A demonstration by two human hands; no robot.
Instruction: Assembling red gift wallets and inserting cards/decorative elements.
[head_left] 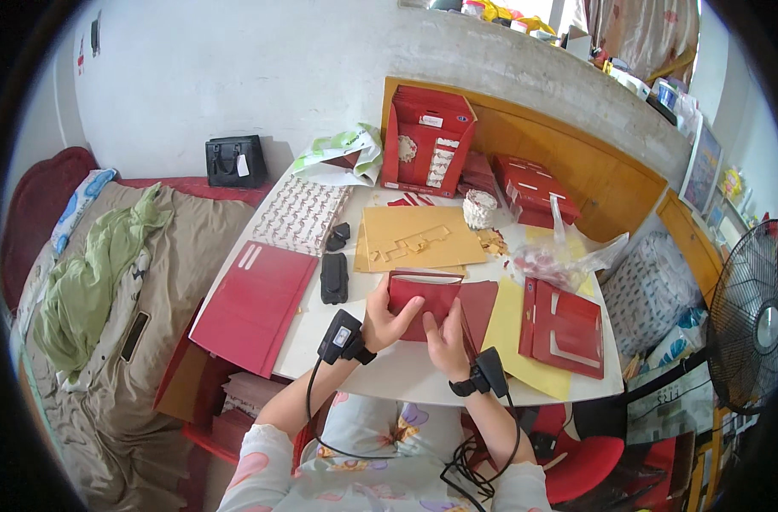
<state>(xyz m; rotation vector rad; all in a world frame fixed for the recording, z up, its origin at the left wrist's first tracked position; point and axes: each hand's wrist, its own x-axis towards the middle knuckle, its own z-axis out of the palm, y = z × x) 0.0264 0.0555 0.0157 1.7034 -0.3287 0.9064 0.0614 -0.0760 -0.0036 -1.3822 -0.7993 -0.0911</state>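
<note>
A small dark-red folded card piece, like a pocket or flat box with a slit along its top edge, is between my two hands over the near side of the table. My left hand grips its left side, the thumb lying across its front. My right hand holds its lower right part, thumb raised against the front; the other fingers are mostly hidden behind it. A red card sheet lies just beyond my right hand. To the right, a red die-cut card panel rests on yellow sheets.
On the white table are tan cardboard sheets, a black pouch, red sheets, a patterned sheet, a white roll and a plastic bag. A red box stands behind; a fan is right.
</note>
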